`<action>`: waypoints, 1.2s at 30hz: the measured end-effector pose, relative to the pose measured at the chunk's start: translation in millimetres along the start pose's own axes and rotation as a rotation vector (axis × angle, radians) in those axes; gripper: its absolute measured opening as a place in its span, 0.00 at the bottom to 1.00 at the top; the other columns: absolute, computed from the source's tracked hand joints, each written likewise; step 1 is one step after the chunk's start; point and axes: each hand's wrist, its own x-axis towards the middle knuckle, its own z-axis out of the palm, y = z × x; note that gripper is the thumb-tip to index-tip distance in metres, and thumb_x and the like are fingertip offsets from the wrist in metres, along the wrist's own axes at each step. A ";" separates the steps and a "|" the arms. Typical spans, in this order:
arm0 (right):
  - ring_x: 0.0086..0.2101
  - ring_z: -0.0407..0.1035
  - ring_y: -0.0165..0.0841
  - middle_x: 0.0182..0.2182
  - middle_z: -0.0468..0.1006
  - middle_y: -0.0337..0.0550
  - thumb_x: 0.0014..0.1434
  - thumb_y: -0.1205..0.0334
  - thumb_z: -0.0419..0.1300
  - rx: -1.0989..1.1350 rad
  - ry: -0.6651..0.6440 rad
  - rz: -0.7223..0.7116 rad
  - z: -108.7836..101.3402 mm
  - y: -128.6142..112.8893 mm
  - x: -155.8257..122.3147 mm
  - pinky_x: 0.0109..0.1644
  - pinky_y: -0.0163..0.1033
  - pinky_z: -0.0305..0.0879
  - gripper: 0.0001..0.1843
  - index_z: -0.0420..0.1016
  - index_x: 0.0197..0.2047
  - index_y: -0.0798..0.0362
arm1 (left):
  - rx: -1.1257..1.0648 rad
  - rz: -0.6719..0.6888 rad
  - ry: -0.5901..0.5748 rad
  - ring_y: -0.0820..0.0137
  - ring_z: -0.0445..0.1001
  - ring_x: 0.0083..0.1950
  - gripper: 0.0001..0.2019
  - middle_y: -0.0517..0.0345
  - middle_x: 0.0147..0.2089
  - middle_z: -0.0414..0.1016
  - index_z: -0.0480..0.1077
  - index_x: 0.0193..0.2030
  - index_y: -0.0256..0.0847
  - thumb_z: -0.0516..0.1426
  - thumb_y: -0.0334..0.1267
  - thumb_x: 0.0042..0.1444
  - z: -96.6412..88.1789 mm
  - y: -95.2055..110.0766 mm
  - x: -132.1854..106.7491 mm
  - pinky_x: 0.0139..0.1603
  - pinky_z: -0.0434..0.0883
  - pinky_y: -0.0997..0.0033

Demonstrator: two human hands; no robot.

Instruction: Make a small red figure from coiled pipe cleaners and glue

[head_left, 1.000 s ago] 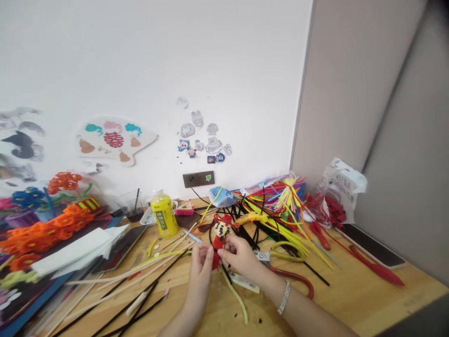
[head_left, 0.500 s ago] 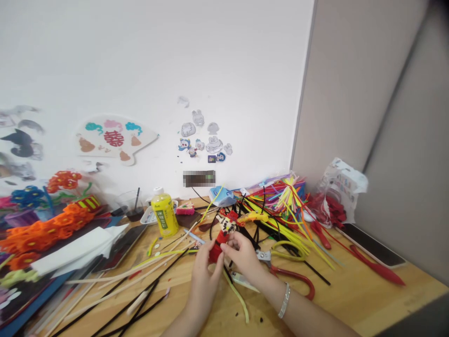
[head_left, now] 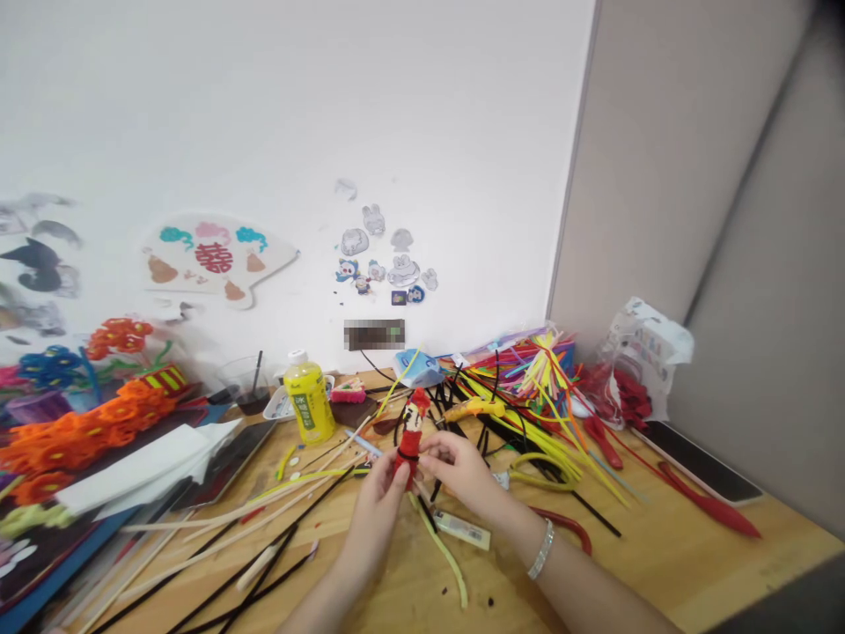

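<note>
A small red pipe-cleaner doll [head_left: 410, 438] stands upright in front of me, with a pale face marked in black, a red top and a dark band round its middle. My left hand [head_left: 378, 500] is closed round its lower body, thumb in front. At the doll's right side, the thumb and fingers of my right hand [head_left: 460, 468] are pinched together against its edge; a bracelet [head_left: 542, 549] circles that wrist. Below the doll lie a pale yellow-green pipe cleaner [head_left: 441, 556] and a small white packet [head_left: 464, 531].
Bundles of coloured pipe cleaners [head_left: 534, 379] fill the back right. Red-handled pliers [head_left: 573, 527] lie partly behind my right forearm. A yellow bottle [head_left: 309, 401], a cup [head_left: 251, 387] and orange fuzzy flowers [head_left: 99, 431] stand left. A phone [head_left: 703, 462] rests at right.
The doll has turned, and its red top and face now show more plainly. My left hand holds it lower, and my right hand has shifted slightly to the right.
</note>
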 end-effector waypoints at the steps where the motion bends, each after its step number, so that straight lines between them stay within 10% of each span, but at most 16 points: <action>1: 0.26 0.63 0.27 0.24 0.69 0.36 0.49 0.64 0.59 0.007 -0.026 -0.003 -3.1 -1.7 0.9 0.31 0.34 0.60 0.06 0.70 0.33 0.55 | -0.069 -0.032 -0.039 0.69 0.68 0.30 0.14 0.58 0.29 0.72 0.70 0.37 0.37 0.58 0.45 0.49 1.4 3.2 -0.8 0.33 0.66 0.71; 14: 0.26 0.63 0.29 0.24 0.70 0.37 0.50 0.53 0.61 -0.009 -0.328 0.008 -21.6 -18.0 0.7 0.33 0.35 0.60 0.15 0.72 0.34 0.57 | -0.494 -0.347 -0.293 0.75 0.61 0.24 0.11 0.57 0.27 0.67 0.70 0.32 0.37 0.61 0.43 0.46 5.8 22.9 -12.9 0.23 0.56 0.75; 19: 0.25 0.63 0.28 0.22 0.70 0.36 0.47 0.56 0.64 -0.015 -0.243 0.082 -18.9 -13.1 0.0 0.31 0.34 0.59 0.13 0.72 0.29 0.58 | -0.392 -0.361 -0.331 0.75 0.60 0.21 0.15 0.57 0.25 0.66 0.68 0.30 0.38 0.57 0.50 0.46 6.0 14.0 -11.9 0.21 0.55 0.74; 26: 0.30 0.68 0.31 0.29 0.75 0.41 0.47 0.61 0.63 0.022 -0.111 0.055 -9.0 6.6 3.8 0.36 0.37 0.63 0.13 0.72 0.36 0.58 | 0.328 0.077 0.020 0.61 0.72 0.42 0.15 0.49 0.42 0.75 0.69 0.43 0.40 0.55 0.44 0.50 0.9 -4.4 -5.1 0.42 0.68 0.61; 36: 0.34 0.71 0.36 0.31 0.78 0.43 0.47 0.61 0.63 0.030 -0.075 0.111 2.6 7.0 1.4 0.41 0.41 0.65 0.11 0.75 0.34 0.57 | 0.693 0.344 0.046 0.59 0.73 0.43 0.13 0.46 0.42 0.74 0.67 0.45 0.38 0.50 0.35 0.54 3.4 -17.8 -3.3 0.45 0.70 0.55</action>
